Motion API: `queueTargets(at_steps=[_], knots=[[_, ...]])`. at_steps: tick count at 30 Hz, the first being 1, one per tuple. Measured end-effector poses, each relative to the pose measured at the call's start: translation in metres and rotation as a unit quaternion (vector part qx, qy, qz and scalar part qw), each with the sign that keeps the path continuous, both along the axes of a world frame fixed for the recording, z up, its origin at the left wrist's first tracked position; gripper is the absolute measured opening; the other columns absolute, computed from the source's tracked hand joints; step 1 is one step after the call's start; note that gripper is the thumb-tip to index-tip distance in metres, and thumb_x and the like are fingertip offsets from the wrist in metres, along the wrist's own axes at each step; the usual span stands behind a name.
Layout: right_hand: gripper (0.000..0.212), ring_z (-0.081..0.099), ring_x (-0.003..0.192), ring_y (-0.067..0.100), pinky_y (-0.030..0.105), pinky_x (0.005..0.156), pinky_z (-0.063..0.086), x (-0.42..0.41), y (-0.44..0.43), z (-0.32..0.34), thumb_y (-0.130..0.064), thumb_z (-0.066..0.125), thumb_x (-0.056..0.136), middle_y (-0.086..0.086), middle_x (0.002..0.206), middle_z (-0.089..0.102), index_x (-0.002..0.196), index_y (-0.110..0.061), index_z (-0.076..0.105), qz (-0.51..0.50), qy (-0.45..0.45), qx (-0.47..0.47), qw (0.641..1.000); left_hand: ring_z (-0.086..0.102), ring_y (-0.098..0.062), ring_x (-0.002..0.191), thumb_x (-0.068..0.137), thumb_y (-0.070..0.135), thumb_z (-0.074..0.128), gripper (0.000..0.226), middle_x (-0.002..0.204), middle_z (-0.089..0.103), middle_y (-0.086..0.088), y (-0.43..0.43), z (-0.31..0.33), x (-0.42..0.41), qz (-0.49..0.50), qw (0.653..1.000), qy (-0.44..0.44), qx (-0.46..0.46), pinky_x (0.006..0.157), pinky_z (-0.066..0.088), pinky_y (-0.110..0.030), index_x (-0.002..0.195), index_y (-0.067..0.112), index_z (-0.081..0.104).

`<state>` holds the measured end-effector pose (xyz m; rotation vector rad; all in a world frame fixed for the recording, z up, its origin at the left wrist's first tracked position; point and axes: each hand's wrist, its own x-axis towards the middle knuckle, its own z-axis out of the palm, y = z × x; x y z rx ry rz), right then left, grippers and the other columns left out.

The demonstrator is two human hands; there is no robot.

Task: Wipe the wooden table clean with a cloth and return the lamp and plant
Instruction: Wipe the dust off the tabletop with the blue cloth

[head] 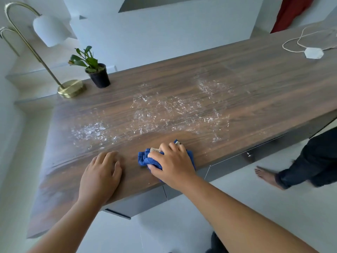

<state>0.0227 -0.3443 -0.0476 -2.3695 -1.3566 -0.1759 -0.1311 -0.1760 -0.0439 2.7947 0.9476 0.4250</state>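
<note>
The wooden table (237,73) stretches from near left to far right, with white powdery smears (160,110) across its middle. My right hand (171,163) presses a bunched blue cloth (145,159) onto the table near the front edge. To its left, my left hand (102,172) lies flat on the wood, palm down, holding nothing. A brass lamp (71,88) with a white shade stands at the far left corner. Just to its right is a small green plant in a black pot (99,77).
A white cable with a hexagonal white puck (313,52) lies at the table's far right end. Another person's bare foot and dark trouser leg (291,172) stand on the pale floor to the right. Grey drawer fronts (233,165) run under the table's front edge.
</note>
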Motion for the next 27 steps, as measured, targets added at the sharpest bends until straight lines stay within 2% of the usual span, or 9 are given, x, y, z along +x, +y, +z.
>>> queueTargets(at_steps=[3,8,14,18,24,27], knots=[[0.019,0.049,0.079,0.024,0.037,0.071,0.035,0.021,-0.021,-0.003,-0.044,0.056,0.084,-0.001,0.085,0.053,0.09,-0.028,0.064,-0.017,-0.02,0.002,1.0,0.058,-0.026,0.103,0.087,0.023,0.064,0.029,0.111,0.063,0.0,-0.032,-0.002,0.035,-0.014,0.999,-0.03,-0.03,0.075,0.051,-0.039,0.116,0.022,0.061],[0.018,0.049,0.073,0.024,0.036,0.068,0.035,0.077,-0.068,-0.005,-0.044,0.056,0.083,-0.003,0.079,0.051,0.087,-0.028,0.063,-0.045,-0.04,-0.002,0.998,0.056,-0.03,0.102,0.088,0.025,0.059,0.028,0.108,0.063,-0.003,-0.072,-0.005,0.087,-0.017,0.998,-0.052,-0.033,0.084,0.049,-0.041,0.115,0.02,0.061],[0.022,0.05,0.071,0.027,0.035,0.066,0.035,0.149,-0.125,-0.007,-0.045,0.06,0.081,-0.001,0.079,0.053,0.091,-0.026,0.063,-0.064,-0.069,-0.014,0.995,0.039,-0.026,0.124,0.088,0.036,0.058,0.038,0.131,0.054,0.005,-0.1,-0.013,0.117,0.074,0.995,-0.032,-0.065,0.106,0.036,-0.043,0.125,0.024,0.06],[0.023,0.051,0.069,0.03,0.036,0.065,0.033,0.2,-0.153,-0.006,-0.041,0.064,0.081,0.0,0.078,0.053,0.095,-0.023,0.063,-0.093,-0.068,-0.027,0.993,0.038,-0.024,0.124,0.09,0.037,0.056,0.04,0.133,0.053,0.007,-0.103,-0.016,0.116,0.081,0.995,-0.031,-0.044,0.105,0.038,-0.042,0.128,0.024,0.058],[0.021,0.054,0.072,0.034,0.037,0.063,0.032,0.223,-0.119,-0.003,-0.038,0.059,0.084,0.006,0.078,0.056,0.091,-0.018,0.06,-0.136,-0.054,-0.04,0.988,0.039,-0.023,0.122,0.091,0.035,0.056,0.038,0.132,0.053,0.007,-0.104,-0.018,0.118,0.088,0.996,-0.025,-0.021,0.103,0.04,-0.043,0.127,0.024,0.058],[0.025,0.055,0.077,0.034,0.038,0.065,0.03,0.212,-0.09,-0.002,-0.038,0.057,0.086,0.008,0.085,0.059,0.098,-0.017,0.061,-0.106,-0.056,-0.042,0.992,0.04,-0.022,0.121,0.091,0.035,0.056,0.036,0.131,0.052,0.008,-0.105,-0.018,0.118,0.091,0.995,-0.024,-0.02,0.102,0.039,-0.041,0.125,0.025,0.058]])
